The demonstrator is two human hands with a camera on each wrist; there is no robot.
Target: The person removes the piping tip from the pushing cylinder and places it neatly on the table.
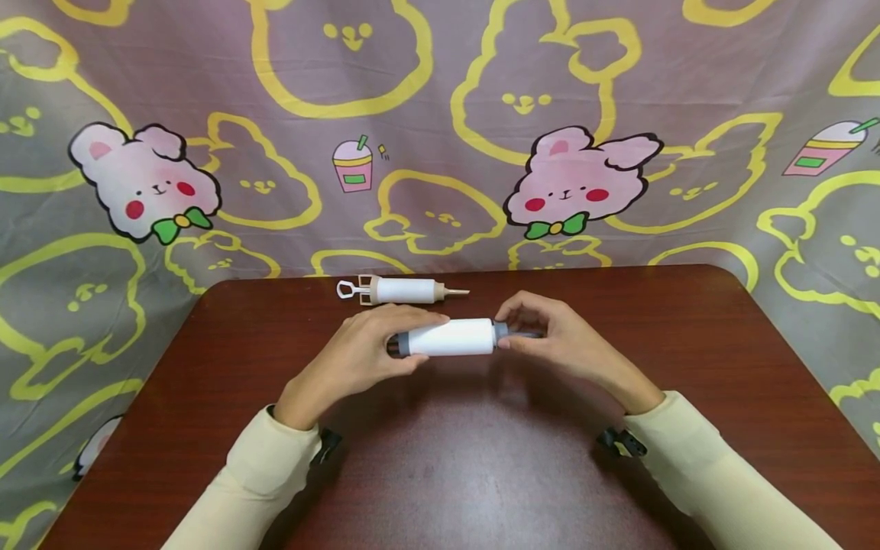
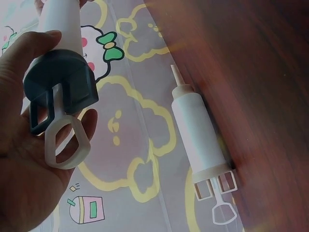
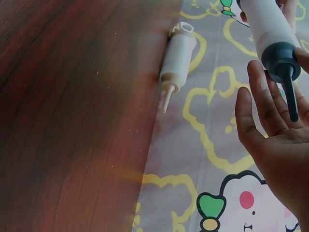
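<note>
A white-barrelled syringe [image 1: 451,338] with dark grey end caps is held level above the table. Around its barrel, near the plunger end, my left hand [image 1: 357,347] grips with thumb and fingers. In the left wrist view its dark finger loops and pale plunger ring [image 2: 67,142] point out past the palm. My right hand [image 1: 560,332] pinches the grey nozzle cap [image 3: 281,60] at the other end between thumb and fingers. The long dark nozzle [image 3: 290,96] extends over the right palm in the right wrist view.
A second syringe [image 1: 406,291], white with beige ends, lies near the back edge of the dark wooden table [image 1: 440,473], its nozzle pointing right. Behind the table hangs a cartoon-patterned cloth [image 1: 440,137].
</note>
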